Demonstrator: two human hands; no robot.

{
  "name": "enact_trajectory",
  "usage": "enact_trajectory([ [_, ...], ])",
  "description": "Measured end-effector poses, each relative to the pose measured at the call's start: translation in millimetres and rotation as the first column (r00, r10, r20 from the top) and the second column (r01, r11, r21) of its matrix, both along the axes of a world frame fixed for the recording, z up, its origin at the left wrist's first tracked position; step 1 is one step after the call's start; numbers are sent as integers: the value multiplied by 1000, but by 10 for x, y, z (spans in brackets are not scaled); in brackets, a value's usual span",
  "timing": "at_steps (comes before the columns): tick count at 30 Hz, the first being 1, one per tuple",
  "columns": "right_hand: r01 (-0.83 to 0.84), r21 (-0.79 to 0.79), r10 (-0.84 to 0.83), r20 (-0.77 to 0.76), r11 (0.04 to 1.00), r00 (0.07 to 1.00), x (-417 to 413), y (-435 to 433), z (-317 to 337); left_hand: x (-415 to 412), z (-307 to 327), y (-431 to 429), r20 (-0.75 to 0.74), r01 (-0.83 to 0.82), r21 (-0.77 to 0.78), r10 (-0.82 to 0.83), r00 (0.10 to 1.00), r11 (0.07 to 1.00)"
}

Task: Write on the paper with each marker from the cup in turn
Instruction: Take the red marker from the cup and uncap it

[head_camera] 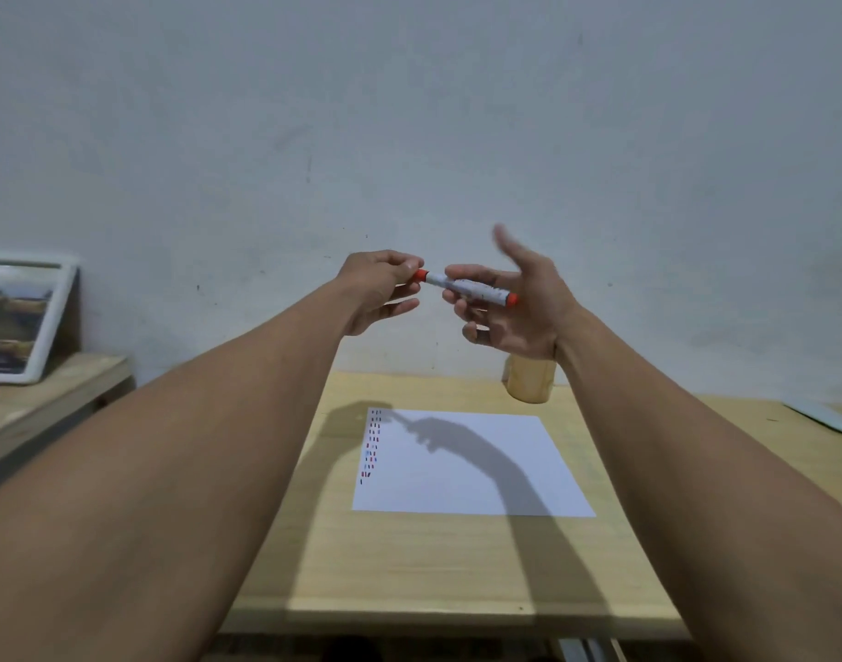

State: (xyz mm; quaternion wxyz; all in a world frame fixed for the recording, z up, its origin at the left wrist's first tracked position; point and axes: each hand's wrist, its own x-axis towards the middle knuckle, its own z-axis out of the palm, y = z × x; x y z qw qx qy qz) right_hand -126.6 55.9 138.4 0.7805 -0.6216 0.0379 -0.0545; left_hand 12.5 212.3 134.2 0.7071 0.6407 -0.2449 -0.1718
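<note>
A white marker [467, 286] with red ends is held level in the air above the table. My left hand [378, 291] pinches its red cap at the left end. My right hand [510, 303] holds the barrel with curled fingers, index finger and thumb raised and blurred. Below lies a white paper [471, 463] with a column of short red, blue and black strokes near its left edge. A tan cup [529, 382] stands at the table's back, partly hidden behind my right wrist; its contents are hidden.
The wooden table [409, 556] reaches to the pale wall. A lower wooden shelf [37, 408] at left carries a white-framed picture [18, 317] leaning on the wall. A pale flat object [825, 415] lies at the right edge.
</note>
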Motion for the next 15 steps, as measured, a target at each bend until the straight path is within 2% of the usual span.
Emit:
enact_trajectory([
  [2, -41, 187, 25, 86, 982, 996, 14, 28, -31, 11, 16, 26, -18, -2, -23, 2, 1000, 1000],
  [5, 38, 253, -81, 160, 967, 984, 101, 117, -102, 12, 26, 45, -49, 8, -72, -12, 999, 997],
  [9, 312, 52, -316, 146, 949, 937, 316, 251, -240, 11, -37, 69, -42, 57, -72, -60, 997, 996],
  [12, 373, -99, -358, 144, 922, 923, 400, 330, -333, 45, -123, 126, -37, 69, -60, -72, 997, 996],
  [15, 384, -113, -362, 179, 916, 915, 451, 398, -374, 103, -223, 190, -12, 78, -18, -78, 997, 997],
])
